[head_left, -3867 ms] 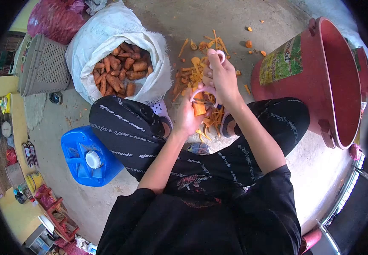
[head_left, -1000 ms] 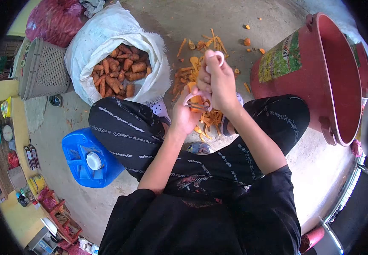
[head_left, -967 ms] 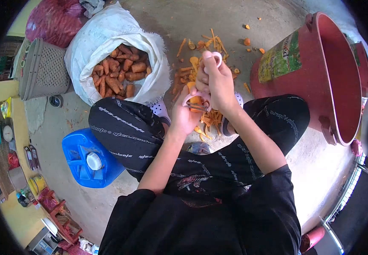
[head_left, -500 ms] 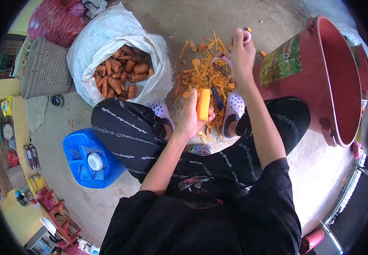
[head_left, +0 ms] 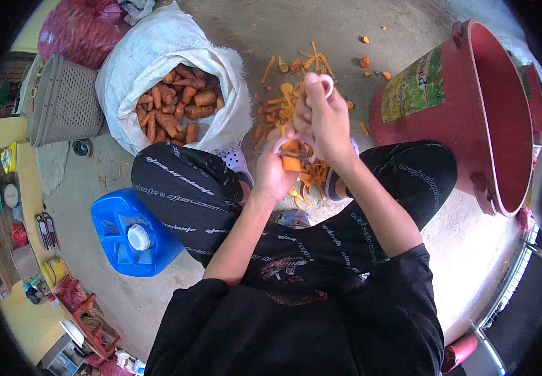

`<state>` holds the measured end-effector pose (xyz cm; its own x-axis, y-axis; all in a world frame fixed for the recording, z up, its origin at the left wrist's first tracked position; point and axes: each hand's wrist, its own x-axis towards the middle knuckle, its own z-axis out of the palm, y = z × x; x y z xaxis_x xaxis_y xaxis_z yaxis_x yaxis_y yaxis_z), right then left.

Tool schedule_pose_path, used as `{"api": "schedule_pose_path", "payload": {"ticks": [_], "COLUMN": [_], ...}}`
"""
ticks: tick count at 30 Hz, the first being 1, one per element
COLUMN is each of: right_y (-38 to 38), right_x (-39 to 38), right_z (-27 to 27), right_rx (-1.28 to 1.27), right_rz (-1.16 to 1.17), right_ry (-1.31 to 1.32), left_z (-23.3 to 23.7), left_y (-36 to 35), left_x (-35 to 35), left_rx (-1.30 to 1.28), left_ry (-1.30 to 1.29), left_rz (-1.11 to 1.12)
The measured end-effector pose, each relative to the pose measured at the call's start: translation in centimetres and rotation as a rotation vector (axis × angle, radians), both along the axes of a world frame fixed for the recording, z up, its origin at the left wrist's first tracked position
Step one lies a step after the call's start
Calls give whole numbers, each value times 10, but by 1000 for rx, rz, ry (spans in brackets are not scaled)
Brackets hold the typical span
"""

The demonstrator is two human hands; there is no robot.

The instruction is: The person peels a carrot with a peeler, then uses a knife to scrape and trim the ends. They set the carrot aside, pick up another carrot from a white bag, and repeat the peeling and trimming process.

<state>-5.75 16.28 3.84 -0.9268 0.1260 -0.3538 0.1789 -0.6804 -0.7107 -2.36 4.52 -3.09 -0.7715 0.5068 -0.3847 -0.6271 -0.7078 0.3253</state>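
My left hand (head_left: 273, 173) is closed around a peeled orange carrot (head_left: 291, 161), its cut end pointing toward me. In my right hand (head_left: 330, 128) is a pink-handled peeler (head_left: 278, 145), whose Y-shaped head lies across the carrot; the end of its handle shows by my thumb. Orange peelings (head_left: 313, 178) lie on the floor beneath both hands and partly hide behind them. To the left, a white sack (head_left: 152, 62) stands open with many unpeeled carrots (head_left: 169, 119) inside.
At the right stands a large red tub (head_left: 434, 125). A blue jerrycan (head_left: 134, 232) is beside my left knee. Grey crates (head_left: 70, 103) and a red mesh bag (head_left: 80, 34) are at the upper left. Small orange pieces (head_left: 364, 61) lie on the floor near the tub.
My right hand has come down and left, bringing the peeler onto the carrot. The carrot now sits lower and more covered in my left hand.
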Motion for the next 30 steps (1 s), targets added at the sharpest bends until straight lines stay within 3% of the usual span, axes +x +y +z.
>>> {"api": "schedule_pose_path", "payload": {"ticks": [2,5,9,13,14,17,20,24,30], "right_y": [6,15,44,39,35,17,4,-4,18], "right_x": [-10,-27,-57,-44,-37,-15,2,8,-21], "right_z": [-5,-13,-34,-33,-29,0,6,2,-5], "right_rx": [28,54,367,1200,1123,177,44,-5,142], "right_rz": [-71,-98,-275,-221,-185,-58,48,107,-92], "right_ry": [20,46,139,182,211,84,71,45,65], "left_z": [4,-9,15,-2,-1,6,-10,5,2], "left_y": [4,4,6,3,3,2,-4,-7,4], "left_x": [6,5,12,3,1,-1,-5,-5,11], "left_rx": [-102,-18,-7,-181,-161,-89,37,96,-7], "left_ry": [32,42,-9,11,1,-51,62,116,12], "left_rz": [-50,-188,-204,-115,-90,-41,-37,-97,-110]}}
